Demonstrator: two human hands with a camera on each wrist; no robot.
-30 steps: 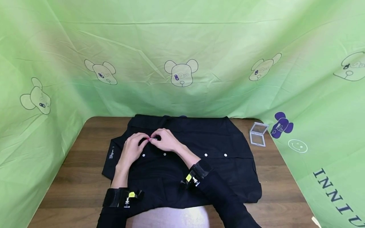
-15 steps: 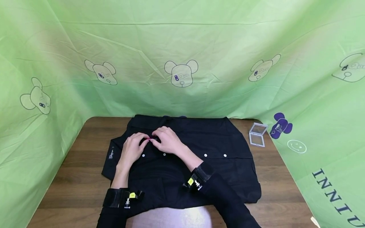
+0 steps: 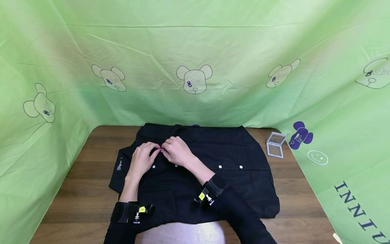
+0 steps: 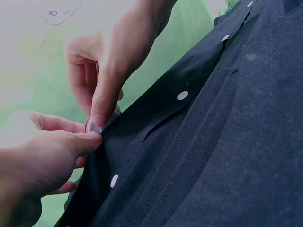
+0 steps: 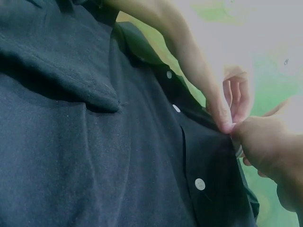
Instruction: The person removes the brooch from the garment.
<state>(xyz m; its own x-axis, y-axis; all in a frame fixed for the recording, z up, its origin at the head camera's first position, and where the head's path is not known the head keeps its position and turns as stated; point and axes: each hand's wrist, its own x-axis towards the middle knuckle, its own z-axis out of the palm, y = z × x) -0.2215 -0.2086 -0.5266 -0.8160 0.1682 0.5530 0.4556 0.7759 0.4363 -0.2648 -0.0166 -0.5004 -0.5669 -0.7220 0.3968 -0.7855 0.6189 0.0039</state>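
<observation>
Both your left hand [image 3: 141, 160] and right hand [image 3: 179, 152] pinch the small red-edged item [image 4: 89, 126] over the black shirt [image 3: 207, 145], toward the far left corner of the table [image 3: 88, 166], so steady the left grip and adjust lightly with the right.

Our black shirt [image 3: 213, 145], spread with shallow folds across the counter [image 3: 82, 176], white buttons [image 4: 182, 95] in a row along its front, our small red-edged pale piece [image 4: 90, 126], pinched above the shirt between left hand [image 3: 141, 159] and right hand [image 3: 177, 151], partly hidden by fingertips
</observation>
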